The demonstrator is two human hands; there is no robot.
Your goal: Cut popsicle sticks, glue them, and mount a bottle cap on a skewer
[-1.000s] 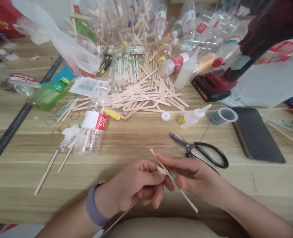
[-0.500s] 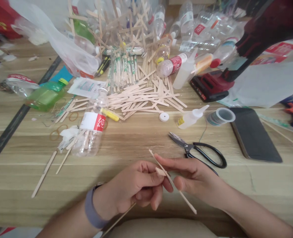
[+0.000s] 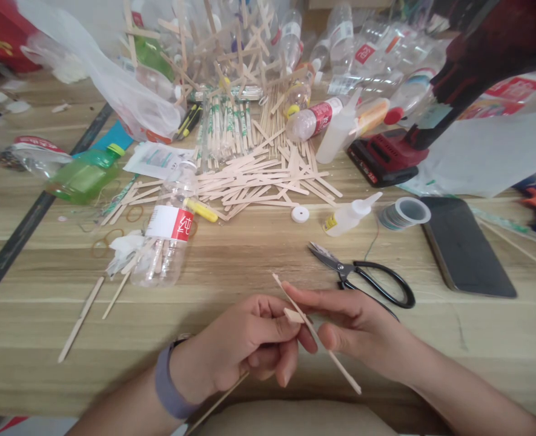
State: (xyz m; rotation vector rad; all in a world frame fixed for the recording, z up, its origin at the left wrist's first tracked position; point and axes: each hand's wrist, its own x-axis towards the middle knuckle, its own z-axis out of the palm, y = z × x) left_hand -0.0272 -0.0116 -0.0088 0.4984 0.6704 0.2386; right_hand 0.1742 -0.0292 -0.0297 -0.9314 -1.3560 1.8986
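My left hand (image 3: 265, 339) pinches a short flat wooden piece (image 3: 294, 315) between thumb and fingers. A long thin wooden stick (image 3: 335, 361) crosses that piece at a slant. My right hand (image 3: 354, 318) is just right of the crossing, its index fingertip and thumb touching the long stick. Another thin stick (image 3: 220, 399) runs down from beneath my left hand toward the lap. Black-handled scissors (image 3: 344, 269) lie partly open behind my right hand. A clear bottle (image 3: 165, 242) with sticks inside stands left of my hands.
A pile of wooden sticks (image 3: 258, 181) lies mid-table, with many plastic bottles (image 3: 340, 36) behind. On the right are a small glue bottle (image 3: 347, 219), a tape roll (image 3: 404, 215), a phone (image 3: 470, 248) and a red-black power tool (image 3: 392, 154). Loose sticks (image 3: 80, 320) lie at left.
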